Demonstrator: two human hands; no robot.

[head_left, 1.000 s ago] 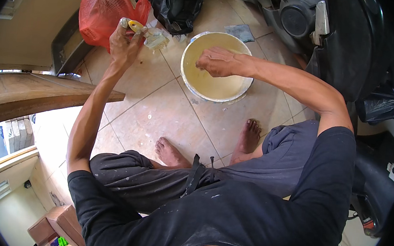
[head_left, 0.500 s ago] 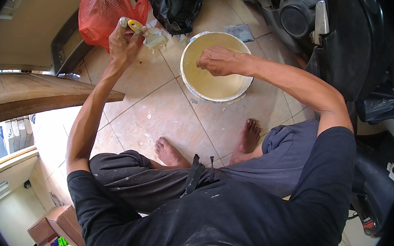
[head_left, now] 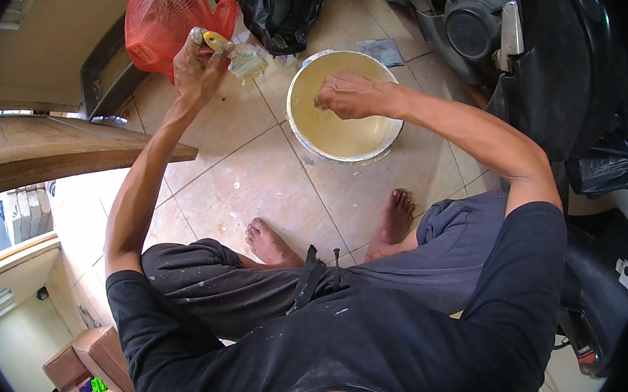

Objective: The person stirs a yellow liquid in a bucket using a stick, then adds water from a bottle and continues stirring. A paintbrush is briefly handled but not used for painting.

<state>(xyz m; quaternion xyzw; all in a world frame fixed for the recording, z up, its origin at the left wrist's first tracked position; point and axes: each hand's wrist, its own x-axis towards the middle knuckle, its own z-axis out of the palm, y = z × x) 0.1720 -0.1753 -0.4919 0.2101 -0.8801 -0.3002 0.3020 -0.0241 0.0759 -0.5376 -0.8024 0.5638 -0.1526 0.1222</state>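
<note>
My left hand (head_left: pixel 199 65) is closed round the yellow handle of a paintbrush (head_left: pixel 246 63), whose paint-caked, pale head points right above the tiled floor. Pale smears mark the thumb and fingers. To the right stands a round bucket (head_left: pixel 296 123) with a paint-streaked rim and cream-coloured liquid inside. Over its opening, my right hand (head_left: pixel 352 96) is curled into a fist with the knuckles up. Whatever the fist grips is hidden beneath the fingers.
A red plastic bag (head_left: pixel 161 22) sits beside my left hand, near black bags (head_left: pixel 281 14). A grey-blue packet (head_left: pixel 381 51) lies behind the bucket. Dark motorbike parts (head_left: pixel 549 67) fill the right side. A wooden edge (head_left: pixel 71 149) juts in from the left. My bare feet (head_left: pixel 272 242) rest before the bucket.
My right hand has shifted very slightly over the bucket, and the liquid's surface looks different. My left hand with the paintbrush stays in place.
</note>
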